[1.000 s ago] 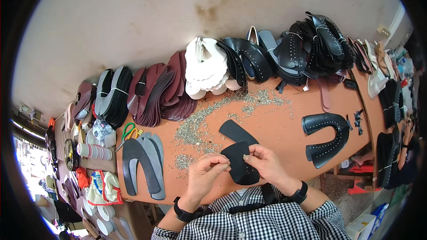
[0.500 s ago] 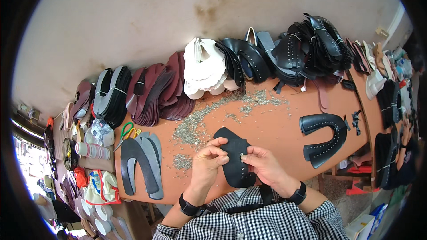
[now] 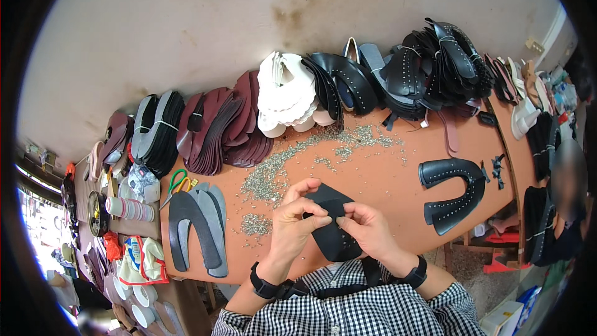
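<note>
Held up a black piece (image 3: 339, 242) to the right of the loose metal studs (image 3: 267, 180) on the desk (image 3: 398, 177), and nearer the body than them. Gripped its right part in the right hand (image 3: 371, 229), thumb over the face and forefinger close by, on the side away from the loose studs. Had the thumb and forefinger of the left hand (image 3: 293, 219) narrow, almost meeting over the piece, on the side toward the loose studs, with a further finger raised. Could not tell this pinch to be closed on the piece, on something small or on nothing.

Seemed light and thin, more soft than stiff, likely to flop or fold under a one-corner hold. Looked fairly smooth, so perhaps a little slippery, yet hardly fragile. Called, by that judgement, for a fingertip pinch near the rim from both sides, rather than a squeeze across the broad middle, for fear of creasing.

Had a studded U-shaped piece (image 3: 474, 196) lying well to the right of the loose studs, flat curved cutouts (image 3: 205, 227) to their left and nearer the body, and green-handled scissors (image 3: 178, 180) also to their left
</note>
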Demonstrator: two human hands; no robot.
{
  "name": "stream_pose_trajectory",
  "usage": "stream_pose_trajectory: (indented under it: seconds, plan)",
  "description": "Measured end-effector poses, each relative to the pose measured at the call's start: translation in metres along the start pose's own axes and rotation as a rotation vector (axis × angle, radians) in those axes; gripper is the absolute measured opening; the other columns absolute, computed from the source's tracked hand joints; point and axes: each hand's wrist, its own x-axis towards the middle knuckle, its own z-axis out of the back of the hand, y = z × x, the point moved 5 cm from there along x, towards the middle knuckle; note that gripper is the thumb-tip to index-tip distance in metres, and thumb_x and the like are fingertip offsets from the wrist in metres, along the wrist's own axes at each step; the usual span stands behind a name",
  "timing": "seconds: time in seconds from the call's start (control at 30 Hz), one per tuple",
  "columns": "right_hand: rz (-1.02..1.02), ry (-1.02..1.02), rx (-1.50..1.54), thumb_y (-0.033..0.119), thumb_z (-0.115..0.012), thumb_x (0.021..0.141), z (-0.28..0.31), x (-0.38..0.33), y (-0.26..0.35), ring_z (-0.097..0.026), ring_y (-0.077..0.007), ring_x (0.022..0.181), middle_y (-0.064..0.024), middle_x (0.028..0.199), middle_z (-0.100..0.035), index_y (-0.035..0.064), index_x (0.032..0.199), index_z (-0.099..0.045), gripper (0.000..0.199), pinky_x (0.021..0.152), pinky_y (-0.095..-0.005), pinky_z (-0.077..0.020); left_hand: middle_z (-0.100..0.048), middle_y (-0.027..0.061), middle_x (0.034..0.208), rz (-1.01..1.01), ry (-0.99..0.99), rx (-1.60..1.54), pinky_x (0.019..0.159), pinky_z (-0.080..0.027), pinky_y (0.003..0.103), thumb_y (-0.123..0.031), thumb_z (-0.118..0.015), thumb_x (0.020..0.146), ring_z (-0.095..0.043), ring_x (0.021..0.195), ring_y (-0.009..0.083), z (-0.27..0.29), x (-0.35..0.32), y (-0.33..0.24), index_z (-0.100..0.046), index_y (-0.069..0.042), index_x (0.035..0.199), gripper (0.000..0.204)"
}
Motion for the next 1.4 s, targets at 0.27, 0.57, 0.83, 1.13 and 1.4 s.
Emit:
stream_pose_trajectory:
  seconds: [0.27, 0.57, 0.83, 1.13, 1.4]
  plan:
    - [0.055, 0.044, -0.100, 0.004, -0.056, 0.083, -0.006, -0.006, 0.010, -0.052, -0.0016, 0.066, 0.0014, 0.077, -0.059, -0.0024, 0.099, -0.057, 0.017, 0.058, -0.0169, -0.0427, -0.050, 0.0056, 0.107, 0.163, 0.078, -0.034, 0.087, -0.038, 0.030, 0.005, -0.070, 0.061, -0.046, 0.101, 0.0168, -0.003, 0.001, 0.016, -0.064, -0.004, 0.069, 0.014]
    - [0.101, 0.010, -0.313, 0.005, -0.058, 0.080, -0.001, -0.005, 0.011, -0.051, -0.0047, 0.062, -0.0018, 0.072, -0.058, -0.0022, 0.097, -0.058, 0.018, 0.054, -0.0199, -0.0419, -0.057, 0.0063, 0.095, 0.206, 0.017, -0.007, 0.077, -0.044, 0.026, 0.007, -0.069, 0.062, -0.053, 0.088, 0.0144, -0.007, -0.001, 0.024, -0.062, -0.003, 0.068, 0.014]
    - [0.415, 0.015, -0.846, 0.004, -0.056, 0.073, -0.013, -0.005, 0.039, -0.059, -0.0250, 0.065, -0.0115, 0.078, -0.061, 0.0002, 0.093, -0.060, 0.020, 0.058, -0.0316, -0.0475, -0.059, 0.0072, 0.085, 0.265, -0.052, -0.065, 0.075, -0.044, 0.026, 0.009, -0.068, 0.061, -0.056, 0.080, 0.0136, -0.006, -0.003, 0.039, -0.057, -0.002, 0.067, 0.018]
    - [0.391, 0.015, -0.963, 0.003, -0.059, 0.070, -0.006, -0.007, 0.026, -0.058, -0.0294, 0.057, -0.0133, 0.068, -0.058, 0.0020, 0.074, -0.054, 0.006, 0.051, -0.0358, -0.0454, -0.057, 0.0030, 0.084, 0.408, 0.147, -0.294, 0.066, -0.048, 0.021, 0.010, -0.065, 0.067, -0.055, 0.077, 0.0078, -0.012, -0.005, 0.057, -0.055, -0.001, 0.093, 0.030]
    - [0.057, 0.163, -0.620, 0.004, -0.058, 0.079, -0.002, -0.002, 0.004, -0.056, -0.0117, 0.057, -0.0041, 0.070, -0.058, 0.0015, 0.080, -0.054, 0.005, 0.051, -0.0268, -0.0443, -0.060, -0.0006, 0.078, 0.314, 0.042, -0.223, 0.063, -0.048, 0.021, 0.008, -0.067, 0.067, -0.056, 0.071, 0.0062, 0.004, -0.018, 0.068, -0.059, -0.001, 0.084, 0.021]
